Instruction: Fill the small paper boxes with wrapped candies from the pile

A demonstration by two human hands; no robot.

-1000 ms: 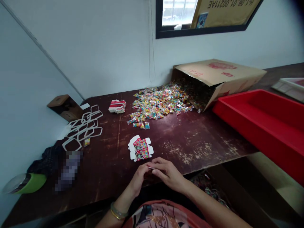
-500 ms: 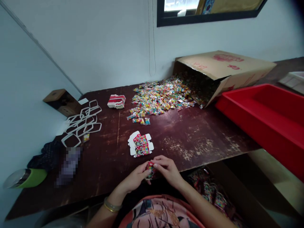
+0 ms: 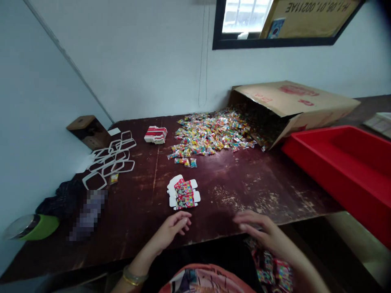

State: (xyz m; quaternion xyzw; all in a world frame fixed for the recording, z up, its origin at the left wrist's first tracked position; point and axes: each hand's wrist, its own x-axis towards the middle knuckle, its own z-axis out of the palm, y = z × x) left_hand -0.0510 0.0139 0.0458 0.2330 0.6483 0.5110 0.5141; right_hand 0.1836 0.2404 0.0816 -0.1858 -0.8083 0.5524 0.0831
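My left hand (image 3: pixel 173 228) is over the near table edge, its fingers loosely bent and apart, with nothing in it. Just beyond its fingertips lies a flat, unfolded red-and-white candy carton (image 3: pixel 184 194). My right hand (image 3: pixel 258 228), somewhat blurred, is held out farther right with fingers stretched and holds nothing. Below it, under the table edge, several small red printed candy boxes (image 3: pixel 282 273) lie in a carton, partly hidden by my forearm. Small wrapped candies (image 3: pixel 214 132) form a heap at the back of the table.
A cardboard box (image 3: pixel 293 97) on its side opens toward the candy heap. At the right stands a red tray (image 3: pixel 330 175). A stack of flat cartons (image 3: pixel 155 135) sits back left, near white plastic frames (image 3: pixel 94 181), a brown box (image 3: pixel 90 132) and a green-and-clear container (image 3: pixel 39 228).
My hands have moved apart, and the small red candy box they held has left them. My right hand has swung right above the carton of boxes. The camera view has tilted up slightly.
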